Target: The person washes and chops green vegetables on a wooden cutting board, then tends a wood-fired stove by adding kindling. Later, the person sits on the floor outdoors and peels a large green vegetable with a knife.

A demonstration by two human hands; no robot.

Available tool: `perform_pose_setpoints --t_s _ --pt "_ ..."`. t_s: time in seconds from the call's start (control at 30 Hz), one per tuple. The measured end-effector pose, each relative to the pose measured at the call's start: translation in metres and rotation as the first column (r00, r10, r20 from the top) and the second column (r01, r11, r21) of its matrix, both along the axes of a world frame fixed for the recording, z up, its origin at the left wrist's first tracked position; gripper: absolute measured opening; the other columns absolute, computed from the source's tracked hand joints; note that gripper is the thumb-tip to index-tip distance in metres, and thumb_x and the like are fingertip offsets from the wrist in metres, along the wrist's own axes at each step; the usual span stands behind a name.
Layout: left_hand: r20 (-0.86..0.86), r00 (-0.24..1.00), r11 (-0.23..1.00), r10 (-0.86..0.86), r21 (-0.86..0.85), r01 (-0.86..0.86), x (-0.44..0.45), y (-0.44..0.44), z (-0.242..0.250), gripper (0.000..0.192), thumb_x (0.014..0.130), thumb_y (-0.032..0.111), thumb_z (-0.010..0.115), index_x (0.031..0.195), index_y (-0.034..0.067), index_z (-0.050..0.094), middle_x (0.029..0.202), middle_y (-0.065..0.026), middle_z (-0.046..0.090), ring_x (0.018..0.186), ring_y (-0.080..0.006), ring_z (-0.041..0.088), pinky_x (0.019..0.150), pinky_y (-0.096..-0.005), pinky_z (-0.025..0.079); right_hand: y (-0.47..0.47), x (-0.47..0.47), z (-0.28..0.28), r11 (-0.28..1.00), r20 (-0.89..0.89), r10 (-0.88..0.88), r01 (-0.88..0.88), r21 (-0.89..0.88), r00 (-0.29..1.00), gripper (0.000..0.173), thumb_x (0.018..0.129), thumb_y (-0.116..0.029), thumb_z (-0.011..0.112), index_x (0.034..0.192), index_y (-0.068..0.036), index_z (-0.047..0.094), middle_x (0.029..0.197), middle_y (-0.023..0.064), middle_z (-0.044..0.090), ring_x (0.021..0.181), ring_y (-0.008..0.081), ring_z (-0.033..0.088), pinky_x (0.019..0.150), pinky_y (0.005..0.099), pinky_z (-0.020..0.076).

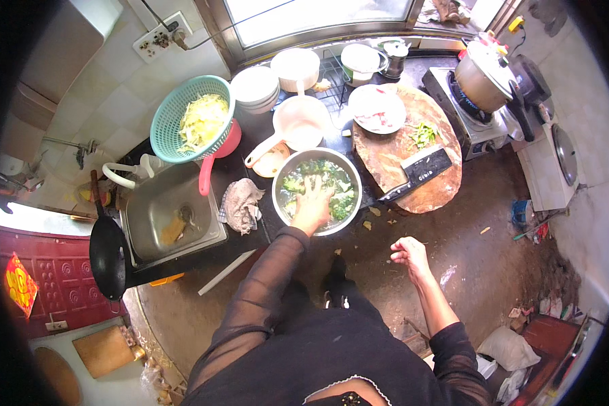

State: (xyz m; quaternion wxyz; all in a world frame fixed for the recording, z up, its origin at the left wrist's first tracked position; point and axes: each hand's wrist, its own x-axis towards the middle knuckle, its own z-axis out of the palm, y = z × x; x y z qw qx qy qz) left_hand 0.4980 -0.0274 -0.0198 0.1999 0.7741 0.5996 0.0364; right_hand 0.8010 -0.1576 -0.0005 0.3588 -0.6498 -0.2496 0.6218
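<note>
In a round metal bowl (356, 213) broccoli florets (341, 205) lie in water. My left hand (314, 203) is in the bowl with its fingers spread over the broccoli; nothing is plainly gripped. My right hand (410, 255) hangs over the floor, fingers curled, with no object seen in it. To the right of the bowl, a cleaver (418, 172) lies on a round wooden chopping block (385, 177), near sliced green vegetable (424, 135) and a white plate of sliced meat (377, 109). A pink ladle (297, 124) rests behind the bowl.
A green colander (167, 124) of pale shreds stands above the metal sink (157, 218). A cloth (243, 203) lies between sink and bowl. A wok (109, 259) is at the sink's left edge. On the right, a lidded pot (479, 78) sits over a lit gas stove (441, 86).
</note>
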Motion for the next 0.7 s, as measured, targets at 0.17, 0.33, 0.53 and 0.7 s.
perform_pose_setpoints --t_s 0.17,0.33,0.53,0.7 --pt "0.007 1.0 0.999 0.008 -0.038 -0.008 -0.013 0.008 -0.007 0.056 0.071 0.015 0.081 0.125 0.016 0.066 0.135 -0.0228 0.045 0.131 -0.0519 0.041 0.099 -0.0493 0.051 0.03 0.016 0.003 0.986 0.052 0.158 -0.161 0.052 0.986 0.023 0.099 -0.028 0.058 0.091 -0.007 0.063 0.089 0.0076 0.07 0.065 0.0129 0.067 0.062 0.0268 0.0544" --pt "0.156 0.958 0.971 0.239 -0.063 -0.232 -0.009 0.001 0.041 0.072 0.071 0.022 0.086 0.137 0.023 0.057 0.15 -0.0259 0.032 0.135 -0.0468 0.038 0.11 -0.0504 0.042 0.055 0.02 -0.01 0.973 0.046 0.205 -0.209 0.095 0.978 0.021 0.098 -0.025 0.057 0.091 -0.006 0.064 0.087 0.0074 0.071 0.064 0.0135 0.067 0.06 0.0269 0.0537" --pt "-0.112 0.992 0.997 -0.061 -0.062 0.054 -0.002 -0.018 0.015 0.055 0.081 0.028 0.074 0.134 0.027 0.059 0.157 -0.0098 0.035 0.144 -0.0433 0.03 0.113 -0.0607 0.03 0.064 -0.029 -0.008 0.891 0.04 0.421 -0.421 0.171 0.906 0.023 0.1 -0.025 0.057 0.094 -0.004 0.065 0.085 0.0047 0.069 0.064 0.0113 0.065 0.062 0.0264 0.0529" --pt "0.161 0.984 0.985 -0.074 -0.142 0.097 -0.029 -0.023 -0.008 0.051 0.079 0.026 0.073 0.129 0.024 0.064 0.148 -0.01 0.045 0.142 -0.0392 0.034 0.109 -0.0686 0.028 0.052 -0.049 -0.009 0.827 0.067 0.517 -0.518 0.219 0.853 0.025 0.1 -0.023 0.057 0.09 -0.001 0.065 0.084 0.0047 0.068 0.065 0.0116 0.065 0.063 0.0271 0.0526"
